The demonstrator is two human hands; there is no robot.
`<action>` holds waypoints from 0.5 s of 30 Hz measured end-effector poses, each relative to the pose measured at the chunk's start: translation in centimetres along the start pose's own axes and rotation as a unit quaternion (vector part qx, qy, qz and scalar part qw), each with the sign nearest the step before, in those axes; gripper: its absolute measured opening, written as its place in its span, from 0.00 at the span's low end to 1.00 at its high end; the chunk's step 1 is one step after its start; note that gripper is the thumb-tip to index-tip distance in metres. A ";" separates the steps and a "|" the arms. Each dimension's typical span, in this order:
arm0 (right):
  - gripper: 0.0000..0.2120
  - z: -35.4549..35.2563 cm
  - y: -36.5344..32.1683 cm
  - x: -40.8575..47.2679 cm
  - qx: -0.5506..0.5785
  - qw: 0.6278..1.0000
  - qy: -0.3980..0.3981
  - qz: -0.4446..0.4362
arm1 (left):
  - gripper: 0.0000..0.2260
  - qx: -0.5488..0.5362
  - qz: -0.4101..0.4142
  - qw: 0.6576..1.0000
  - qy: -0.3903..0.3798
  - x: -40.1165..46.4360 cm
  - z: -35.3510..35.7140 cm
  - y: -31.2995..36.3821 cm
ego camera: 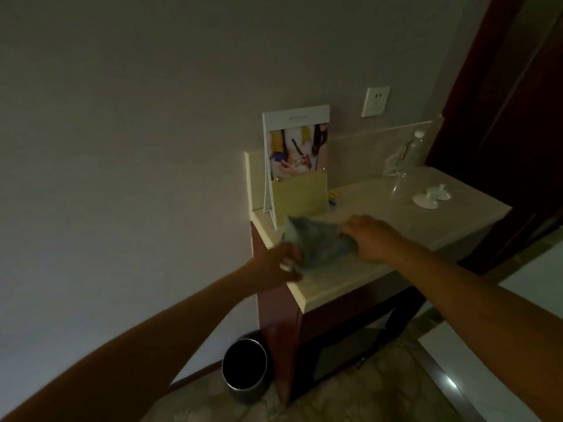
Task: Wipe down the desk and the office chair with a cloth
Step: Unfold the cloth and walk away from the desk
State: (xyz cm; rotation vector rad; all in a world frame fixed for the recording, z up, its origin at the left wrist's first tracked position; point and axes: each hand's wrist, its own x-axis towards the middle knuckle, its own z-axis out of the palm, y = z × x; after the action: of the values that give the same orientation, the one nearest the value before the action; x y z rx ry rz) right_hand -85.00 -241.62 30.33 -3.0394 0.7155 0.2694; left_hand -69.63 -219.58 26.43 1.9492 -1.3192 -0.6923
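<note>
Brochure stand (300, 196) upright against wall, printed sheet (297, 141) slotted in it. Wall socket (376, 102) up right of it. Clear plastic bottle (409, 152) at back right, two small white pieces (431, 196) near it (can't tell what). Dark bin (244, 370) on floor below, tiled floor (380, 388).

cloth (316, 242) on desk (380, 208) front-left | booklet stand (297, 166) behind cloth | bottle (414, 144) back-right | bin (244, 368) on floor, left of desk
</note>
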 end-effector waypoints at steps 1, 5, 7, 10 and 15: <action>0.28 1.5 0.5 0.1 -0.012 0.997 -0.077 0.006 | 0.17 0.048 -0.024 0.998 -0.031 -0.2 1.4 -0.6; 0.28 3.0 0.3 0.5 0.084 0.989 -0.117 -0.026 | 0.16 0.117 -0.052 0.992 0.013 -0.7 3.7 0.1; 0.27 2.9 -1.0 0.7 0.083 0.988 -0.118 -0.056 | 0.20 0.152 -0.052 0.987 -0.001 -0.7 4.1 0.6; 0.27 3.6 -2.7 0.8 0.065 0.980 -0.167 -0.080 | 0.25 0.183 -0.077 0.979 -0.052 -1.0 4.7 0.9; 0.26 2.8 -6.1 -0.4 -0.027 0.974 -0.204 -0.090 | 0.23 0.186 -0.089 0.977 -0.058 -4.3 4.3 1.0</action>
State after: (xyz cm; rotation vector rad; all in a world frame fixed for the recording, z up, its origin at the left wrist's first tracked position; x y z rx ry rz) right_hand -83.11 -235.85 27.45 -2.9202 0.4063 0.8847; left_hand -74.82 -216.81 24.73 2.3823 -1.4369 -0.6907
